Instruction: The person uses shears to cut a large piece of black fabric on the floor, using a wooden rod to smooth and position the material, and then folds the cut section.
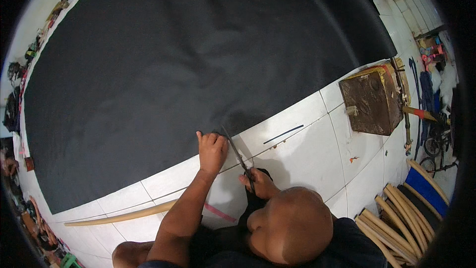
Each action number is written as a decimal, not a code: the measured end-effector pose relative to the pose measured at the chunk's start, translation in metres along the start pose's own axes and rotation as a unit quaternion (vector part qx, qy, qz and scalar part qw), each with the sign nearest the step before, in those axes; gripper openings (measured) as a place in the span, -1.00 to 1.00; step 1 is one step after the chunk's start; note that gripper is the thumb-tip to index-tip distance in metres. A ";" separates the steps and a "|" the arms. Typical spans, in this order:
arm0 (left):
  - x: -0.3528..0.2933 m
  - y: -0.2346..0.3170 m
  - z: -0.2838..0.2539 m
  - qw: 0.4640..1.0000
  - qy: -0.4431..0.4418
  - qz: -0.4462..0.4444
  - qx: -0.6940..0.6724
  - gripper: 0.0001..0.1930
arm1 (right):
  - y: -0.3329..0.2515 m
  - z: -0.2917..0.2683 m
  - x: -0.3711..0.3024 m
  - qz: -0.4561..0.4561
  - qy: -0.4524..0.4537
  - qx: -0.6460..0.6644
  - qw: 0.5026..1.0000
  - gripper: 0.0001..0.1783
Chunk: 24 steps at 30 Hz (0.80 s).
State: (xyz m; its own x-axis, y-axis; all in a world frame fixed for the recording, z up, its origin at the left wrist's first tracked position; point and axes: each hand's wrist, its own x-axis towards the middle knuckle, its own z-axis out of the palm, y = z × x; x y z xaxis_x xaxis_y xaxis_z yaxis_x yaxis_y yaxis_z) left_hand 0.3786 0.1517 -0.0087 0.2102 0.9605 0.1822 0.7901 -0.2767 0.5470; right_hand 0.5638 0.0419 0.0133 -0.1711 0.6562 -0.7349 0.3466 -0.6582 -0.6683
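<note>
A large black sheet (148, 84) of smooth, leather-like material lies spread over the floor. At its near edge my left hand (213, 151) holds the material, fingers curled over it and one finger sticking out to the left. My right hand (262, 182) is closed round the handles of a long pair of dark scissors (239, 156). Their blades point away from me and reach the sheet's edge just right of my left hand. How far the blades are apart is hard to make out.
White tiles (317, 159) make up the floor. A thin dark strip (283, 134) lies right of the scissors. A brown block (372, 100) stands by the sheet's right corner. Curved tan poles (396, 218) are stacked at lower right; another pole (121, 217) lies at left.
</note>
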 end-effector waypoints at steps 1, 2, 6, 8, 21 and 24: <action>-0.001 -0.001 0.000 1.000 -0.002 0.002 -0.001 -0.92 | -0.001 0.001 0.001 0.000 0.006 0.007 1.000 -0.61; -0.001 -0.002 0.000 1.000 -0.003 0.002 0.002 -0.92 | -0.002 0.000 0.001 -0.016 0.015 -0.023 1.000 -0.61; -0.003 -0.004 -0.003 1.000 -0.004 -0.004 -0.004 -0.89 | -0.008 0.001 0.000 -0.036 0.029 -0.050 0.998 -0.58; -0.002 -0.005 -0.004 1.000 -0.004 -0.004 -0.009 -0.88 | -0.004 0.002 0.007 -0.045 0.029 -0.038 0.998 -0.56; -0.004 -0.009 -0.011 0.997 -0.056 0.000 -0.045 -0.79 | -0.064 -0.008 0.062 -0.104 0.053 -0.077 0.990 -0.37; -0.005 -0.012 -0.018 0.996 -0.078 0.014 -0.035 -0.70 | -0.052 -0.004 0.069 -0.100 0.050 -0.062 0.992 -0.36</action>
State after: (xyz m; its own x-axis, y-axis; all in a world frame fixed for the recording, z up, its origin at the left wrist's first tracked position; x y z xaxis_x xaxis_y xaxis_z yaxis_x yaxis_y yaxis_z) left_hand 0.3577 0.1501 -0.0020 0.3229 0.9438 0.0710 0.7422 -0.2991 0.5997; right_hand 0.5381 0.1227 -0.0018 -0.1579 0.8064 -0.5699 0.4267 -0.4648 -0.7759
